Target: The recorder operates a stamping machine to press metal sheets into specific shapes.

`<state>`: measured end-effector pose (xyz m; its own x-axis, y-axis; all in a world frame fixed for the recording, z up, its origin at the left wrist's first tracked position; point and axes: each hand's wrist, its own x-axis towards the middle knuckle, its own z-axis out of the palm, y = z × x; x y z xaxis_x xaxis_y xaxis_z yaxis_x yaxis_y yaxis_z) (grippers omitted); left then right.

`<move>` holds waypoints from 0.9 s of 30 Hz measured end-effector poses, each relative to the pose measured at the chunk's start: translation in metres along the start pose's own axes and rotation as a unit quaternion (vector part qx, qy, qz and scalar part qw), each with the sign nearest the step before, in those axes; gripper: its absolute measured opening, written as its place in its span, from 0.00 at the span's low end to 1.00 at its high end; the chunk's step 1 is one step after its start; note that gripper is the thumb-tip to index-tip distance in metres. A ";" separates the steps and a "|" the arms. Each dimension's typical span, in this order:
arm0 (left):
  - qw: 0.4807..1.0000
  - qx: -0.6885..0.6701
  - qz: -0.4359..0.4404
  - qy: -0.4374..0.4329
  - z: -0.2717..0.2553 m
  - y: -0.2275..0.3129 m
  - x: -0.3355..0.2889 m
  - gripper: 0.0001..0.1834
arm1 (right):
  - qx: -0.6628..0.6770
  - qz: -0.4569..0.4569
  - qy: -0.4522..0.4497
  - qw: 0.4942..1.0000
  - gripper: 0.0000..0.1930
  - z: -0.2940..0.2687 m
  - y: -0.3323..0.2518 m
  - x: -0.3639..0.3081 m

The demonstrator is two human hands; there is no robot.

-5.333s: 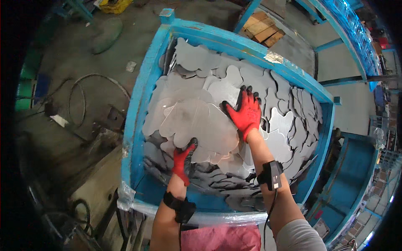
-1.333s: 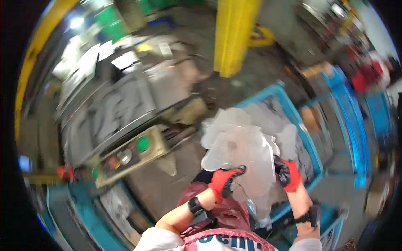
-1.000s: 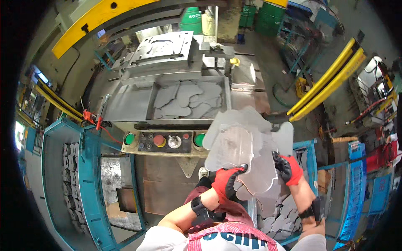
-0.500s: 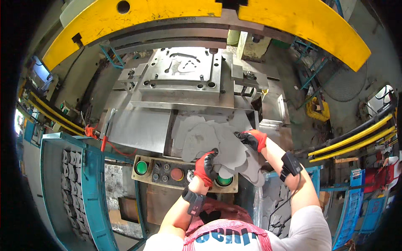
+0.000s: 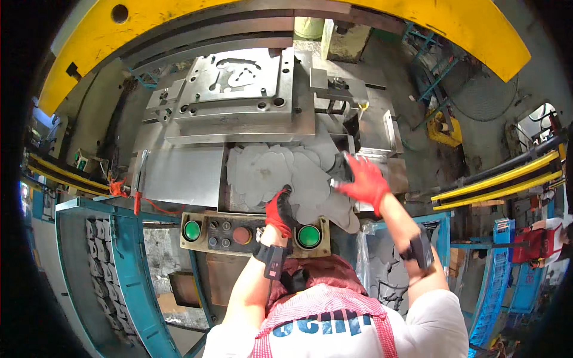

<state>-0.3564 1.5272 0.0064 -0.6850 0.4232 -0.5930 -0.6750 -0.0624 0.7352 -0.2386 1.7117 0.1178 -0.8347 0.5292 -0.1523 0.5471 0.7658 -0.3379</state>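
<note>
Head view: smooth, lobed grey metal plates (image 5: 314,188) against the red-gloved left hand (image 5: 279,213).

Left hand (image 5: 279,213) touching gray plates (image 5: 310,191); right hand (image 5: 365,182) spread at right edge.

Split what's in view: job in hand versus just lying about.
Likely the job:
flat grey lobed metal sheets, touched by the red-gloved left hand
shallow grey metal tray under them
silver rectangular metal die
beige panel with round green buttons

Apparently lying about:
open yellow bin
pale green cylinder
</note>
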 end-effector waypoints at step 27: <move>0.577 0.714 0.396 0.021 -0.048 0.106 -0.036 0.51 | -0.058 -0.034 0.059 0.996 0.38 0.068 -0.010 -0.057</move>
<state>-0.4163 1.4625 0.0897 -0.6496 0.7493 0.1287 0.7480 0.5997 0.2842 -0.2010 1.6489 0.0668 -0.8612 0.5079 -0.0207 0.4982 0.8353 -0.2324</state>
